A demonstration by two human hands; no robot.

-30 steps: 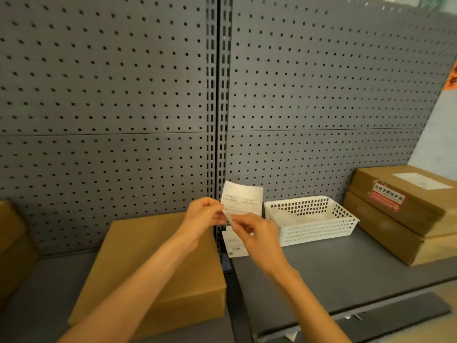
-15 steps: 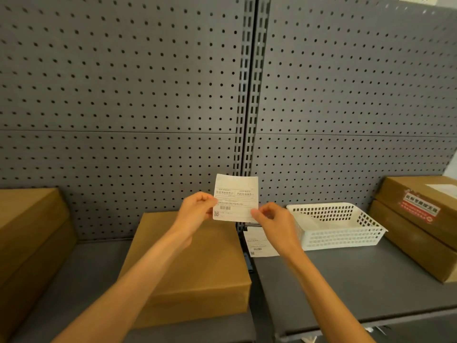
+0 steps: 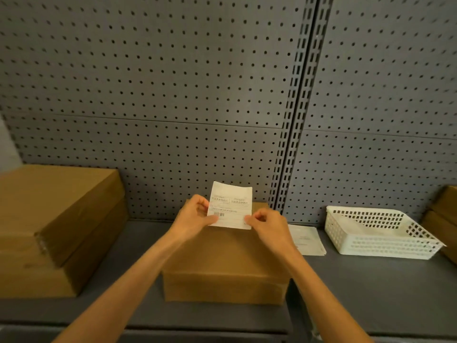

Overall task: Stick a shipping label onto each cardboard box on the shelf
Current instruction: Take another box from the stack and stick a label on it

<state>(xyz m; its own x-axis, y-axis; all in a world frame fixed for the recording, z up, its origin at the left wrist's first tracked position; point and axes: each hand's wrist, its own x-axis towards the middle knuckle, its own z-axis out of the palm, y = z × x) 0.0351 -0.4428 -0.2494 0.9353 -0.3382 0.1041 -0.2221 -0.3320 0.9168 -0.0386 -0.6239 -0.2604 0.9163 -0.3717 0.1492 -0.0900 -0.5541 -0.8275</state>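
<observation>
A white shipping label with printed text and a barcode is held upright above the far part of a brown cardboard box at the shelf's middle. My left hand pinches the label's left edge and my right hand pinches its lower right corner. The box's top shows no label. Two stacked cardboard boxes stand at the left, also bare on top.
A sheet of white backing paper lies flat on the grey shelf right of the box. A white plastic basket sits further right, with more cardboard boxes at the right edge. A grey pegboard wall stands behind.
The view has swung left, bringing the middle box to centre and the left stack into sight. Both hands carried the label leftward over the box; the backing paper now lies on the shelf.
</observation>
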